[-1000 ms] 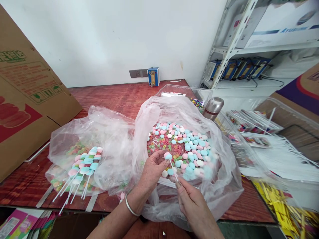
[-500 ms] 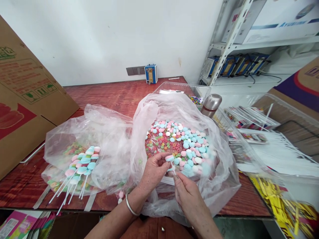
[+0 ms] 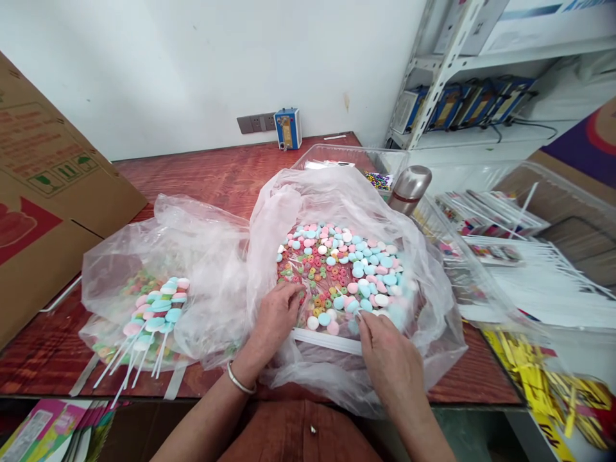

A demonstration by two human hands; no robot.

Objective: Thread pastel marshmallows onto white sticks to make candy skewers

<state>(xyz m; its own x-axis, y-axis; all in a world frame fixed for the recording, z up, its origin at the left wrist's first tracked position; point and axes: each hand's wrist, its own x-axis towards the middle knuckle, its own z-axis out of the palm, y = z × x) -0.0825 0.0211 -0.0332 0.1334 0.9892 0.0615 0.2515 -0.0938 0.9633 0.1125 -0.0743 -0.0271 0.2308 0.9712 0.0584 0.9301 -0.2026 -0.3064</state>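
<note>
My left hand (image 3: pixel 275 316) reaches over the left part of an open, clear plastic bag (image 3: pixel 274 212). Its thumb and fingertips are closed together at the small ring candies (image 3: pixel 320 273); whatever is between them is hidden. On the bag's right side, my right hand (image 3: pixel 392 356) has its thumb and forefinger pinched beside round pink, blue and white candies (image 3: pixel 370 269). Something pale shows at these fingertips, too small to name. A white strip (image 3: pixel 327 340) runs between the hands, in front of the candies.
Candy skewers on white sticks (image 3: pixel 156 314) lie on another plastic bag (image 3: pixel 202 237) at left. A cardboard box (image 3: pixel 58 167) stands beyond it. A steel flask (image 3: pixel 410 188) and clear bins (image 3: pixel 481 282) stand right, with yellow wrappers (image 3: pixel 534 378) below.
My hands have moved apart, the left leftward to the ring candies, the right rightward. The candy in my left fingers and the white stick at my right no longer show there.
</note>
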